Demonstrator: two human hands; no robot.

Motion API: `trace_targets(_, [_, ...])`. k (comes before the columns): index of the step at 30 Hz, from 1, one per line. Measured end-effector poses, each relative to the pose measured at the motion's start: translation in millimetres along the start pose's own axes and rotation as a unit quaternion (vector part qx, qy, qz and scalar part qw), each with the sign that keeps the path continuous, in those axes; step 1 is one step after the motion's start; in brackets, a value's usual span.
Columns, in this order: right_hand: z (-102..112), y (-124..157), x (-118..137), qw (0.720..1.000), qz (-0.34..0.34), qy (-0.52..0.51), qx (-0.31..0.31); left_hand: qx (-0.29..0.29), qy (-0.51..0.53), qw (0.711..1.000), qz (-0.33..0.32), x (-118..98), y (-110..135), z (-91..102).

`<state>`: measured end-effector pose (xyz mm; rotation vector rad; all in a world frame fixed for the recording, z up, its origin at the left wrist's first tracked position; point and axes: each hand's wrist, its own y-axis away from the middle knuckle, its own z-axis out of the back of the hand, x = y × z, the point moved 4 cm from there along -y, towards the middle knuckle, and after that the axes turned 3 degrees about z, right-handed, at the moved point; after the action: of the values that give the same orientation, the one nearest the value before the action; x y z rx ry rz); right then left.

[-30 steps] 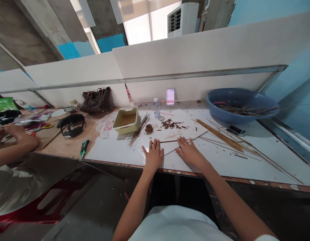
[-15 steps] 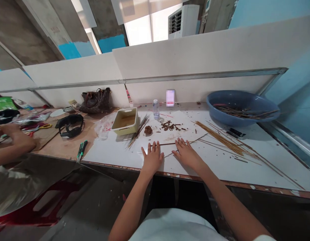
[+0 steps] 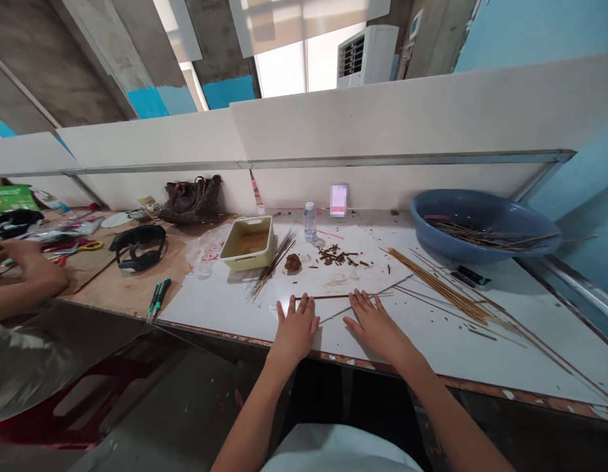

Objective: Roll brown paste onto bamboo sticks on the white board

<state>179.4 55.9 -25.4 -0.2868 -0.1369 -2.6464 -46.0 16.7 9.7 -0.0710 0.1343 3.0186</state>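
My left hand (image 3: 295,328) lies flat on the white tabletop with its fingers stretched out, fingertips at the left end of a thin brown stick (image 3: 328,297). At the other side, my right hand (image 3: 375,321) rests flat with fingers spread, its tips over the stick's right part. The stick runs crosswise between them. Under the right hand passes a thin grey strip (image 3: 397,283), set diagonally and partly hidden. Just beyond the hands sit a brown clay-like lump (image 3: 293,263) and a scatter of small brown pieces (image 3: 336,254).
A yellow tub of brownish liquid (image 3: 246,263) stands beside dark thin sticks (image 3: 272,269). Right are tan sticks (image 3: 436,285) and a blue basin (image 3: 481,246) holding sticks. A bottle (image 3: 310,223) and phone (image 3: 339,200) stand behind. A co-worker's arm (image 3: 29,278) is far left.
The view has tilted slightly, so the table sits lower in the picture. Both hands stay flat at the brown stick, with only a small shift of the right hand.
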Motion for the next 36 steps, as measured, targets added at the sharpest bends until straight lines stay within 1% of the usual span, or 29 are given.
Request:
trace_targets(6, [0.9,12.3,11.4,1.000,-0.017,0.015,0.001,0.019,-0.007,1.000,-0.001,-2.9,15.0,-6.4])
trace_targets(11, [8.6,1.8,18.2,1.000,0.006,0.016,-0.012,-0.018,-0.004,0.999,0.027,-2.5,16.2,-8.7])
trace_targets(14, [8.3,-4.5,19.8,1.000,0.013,0.016,-0.016,-0.017,-0.005,0.999,0.040,1.5,15.2,-16.1])
trace_targets(16, [6.4,-5.9,20.4,1.000,0.010,0.015,-0.019,-0.018,-0.002,0.999,0.034,3.8,15.5,-21.0])
trace_targets(18, [4.5,-5.6,20.4,1.000,0.007,0.013,-0.021,-0.041,-0.001,0.999,0.028,5.8,16.3,-22.3])
trace_targets(20, [3.4,-4.6,20.0,1.000,0.007,0.012,-0.022,-0.063,-0.002,0.997,0.037,8.1,17.1,-21.4])
trace_targets(24, [1.5,-3.6,18.2,1.000,0.009,0.013,-0.021,-0.052,0.000,0.996,0.066,12.1,16.6,-19.8])
trace_targets(27, [-0.6,-3.5,17.8,0.999,0.009,0.018,-0.030,-0.052,0.003,0.996,0.067,12.6,14.0,-16.1])
trace_targets(30, [-1.8,-2.8,18.3,0.999,0.005,0.021,-0.037,-0.051,0.012,0.995,0.084,13.8,8.2,-12.0])
trace_targets(33, [-0.8,-1.5,19.2,0.999,0.001,0.024,-0.032,-0.048,0.019,0.994,0.092,15.5,-1.6,-10.2])
trace_targets(36, [2.7,0.2,21.3,0.999,0.003,0.028,-0.026,-0.049,0.021,0.995,0.083,18.4,-15.7,-9.8])
